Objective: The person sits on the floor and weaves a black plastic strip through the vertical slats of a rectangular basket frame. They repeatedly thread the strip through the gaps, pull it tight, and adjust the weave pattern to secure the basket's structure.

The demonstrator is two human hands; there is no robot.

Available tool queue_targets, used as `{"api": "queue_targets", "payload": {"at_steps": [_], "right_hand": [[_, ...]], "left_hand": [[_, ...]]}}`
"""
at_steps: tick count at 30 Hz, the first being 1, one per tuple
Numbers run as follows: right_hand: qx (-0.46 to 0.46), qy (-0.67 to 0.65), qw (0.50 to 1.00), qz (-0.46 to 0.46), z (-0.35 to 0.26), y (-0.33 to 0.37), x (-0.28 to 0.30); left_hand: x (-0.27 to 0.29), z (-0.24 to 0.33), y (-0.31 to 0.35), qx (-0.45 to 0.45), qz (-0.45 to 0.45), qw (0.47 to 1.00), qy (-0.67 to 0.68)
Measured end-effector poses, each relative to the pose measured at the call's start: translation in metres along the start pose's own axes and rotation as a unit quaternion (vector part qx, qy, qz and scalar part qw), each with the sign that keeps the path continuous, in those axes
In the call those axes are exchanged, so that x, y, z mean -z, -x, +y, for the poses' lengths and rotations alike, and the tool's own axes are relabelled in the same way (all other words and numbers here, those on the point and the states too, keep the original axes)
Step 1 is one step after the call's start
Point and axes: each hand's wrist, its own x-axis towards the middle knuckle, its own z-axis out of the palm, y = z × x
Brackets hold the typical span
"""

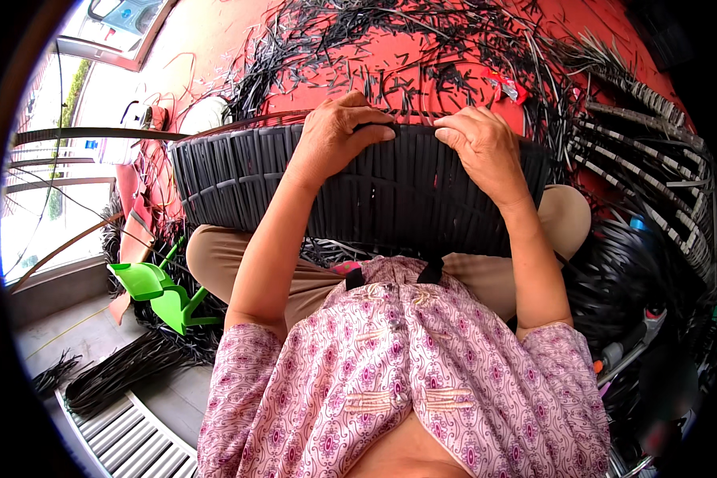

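Observation:
A large woven basket point(247, 185) of black strips rests across my crossed legs, its side wall facing me. At its upper rim, left of the middle, my left hand point(344, 127) is closed, thumb on the near side and fingers curled over the edge. A short way to the right, my right hand point(482, 142) pinches the same rim, its thumb and forefinger pressed together near the edge. Thin strips point(410, 111) stand along the rim between the two hands. The far fingers of both hands are partly hidden.
Black strip scraps point(446, 76) litter the red floor point(215, 40) beyond. A long brown band point(95, 135) sticks out leftward from the basket. Left stand a green plastic piece point(167, 295) and a white slatted rack point(131, 438). Right are a woven frame point(653, 159) and metal-handled tool point(637, 342).

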Motion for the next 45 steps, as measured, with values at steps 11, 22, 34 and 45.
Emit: {"api": "queue_targets", "payload": {"at_steps": [11,22,34,45], "right_hand": [[-0.058,-0.066,0.992,0.088,0.019,0.015,0.028],[-0.244,-0.198,0.948,0.045,0.089,0.093,0.088],[-0.184,-0.127,0.965,0.136,0.083,0.076,0.096],[-0.143,-0.106,0.976,0.126,0.081,0.069,0.098]], "left_hand": [[0.011,0.0,-0.015,-0.007,-0.085,0.996,-0.011],[-0.059,0.063,-0.044,-0.096,-0.037,0.995,-0.008],[-0.097,0.1,-0.056,-0.067,-0.011,0.996,-0.054],[-0.109,0.1,-0.056,-0.047,0.043,0.995,-0.072]]}}
